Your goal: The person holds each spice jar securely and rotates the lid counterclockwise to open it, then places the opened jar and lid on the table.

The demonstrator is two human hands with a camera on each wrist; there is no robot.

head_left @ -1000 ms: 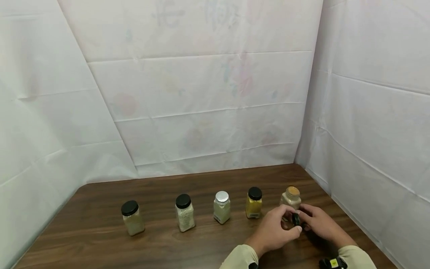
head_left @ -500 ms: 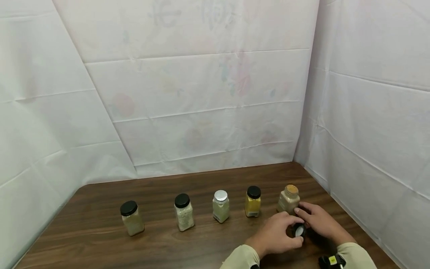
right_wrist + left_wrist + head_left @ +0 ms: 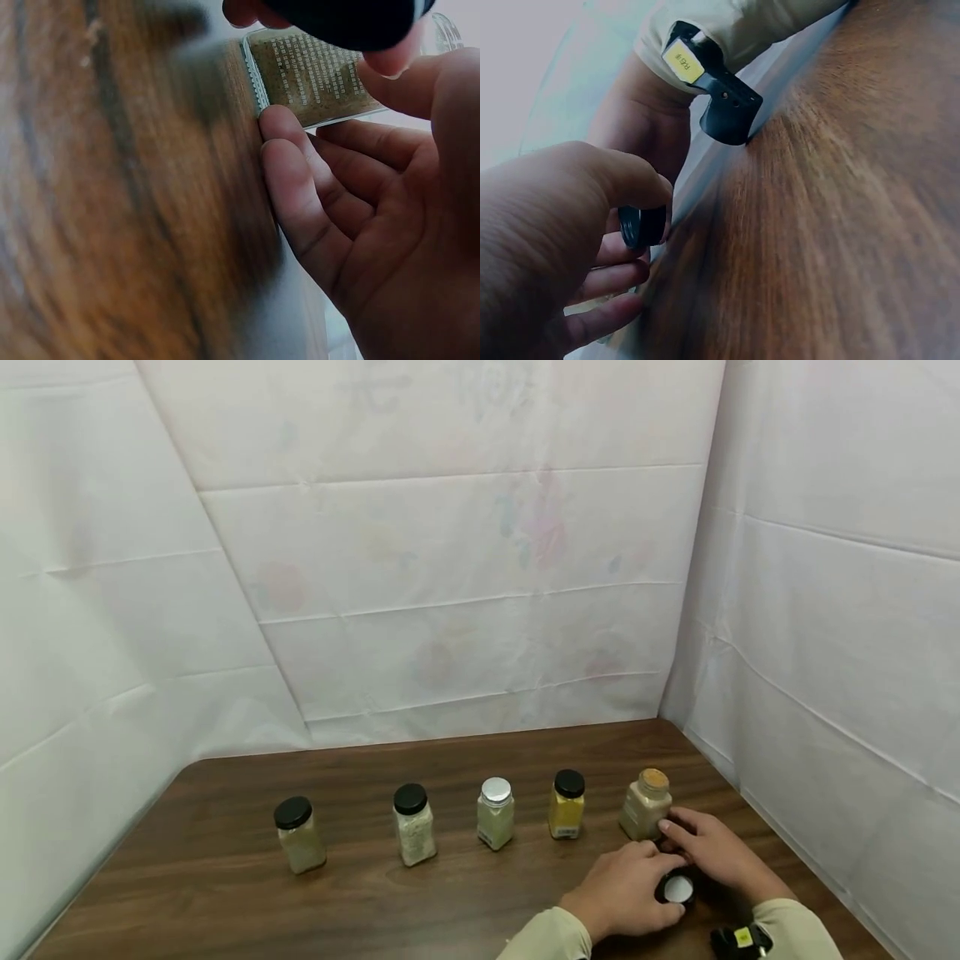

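Observation:
My left hand [image 3: 626, 889] pinches a black screw lid [image 3: 677, 888] low over the table, its pale inner side facing up in the head view. The left wrist view shows the lid's threaded rim [image 3: 630, 226] between thumb and fingers. A lidless spice jar [image 3: 643, 810] with an orange-brown top stands upright just beyond the lid. My right hand [image 3: 723, 852] holds this jar low on its right side, thumb in front and fingers beside it. In the right wrist view, printed text shows on the jar [image 3: 315, 75], while the lid partly covers its upper area.
Left of the open jar, a yellow jar [image 3: 566, 814], a silver-topped jar [image 3: 496, 818] and two black-lidded jars, one whitish [image 3: 416, 835] and one greenish [image 3: 302, 843], stand in a row. White cloth walls [image 3: 480, 610] border the brown wooden table [image 3: 360, 918].
My left hand has drawn the lid toward me, away from the jar, and turned its inner side upward. My right hand has shifted from the lid to the jar's side.

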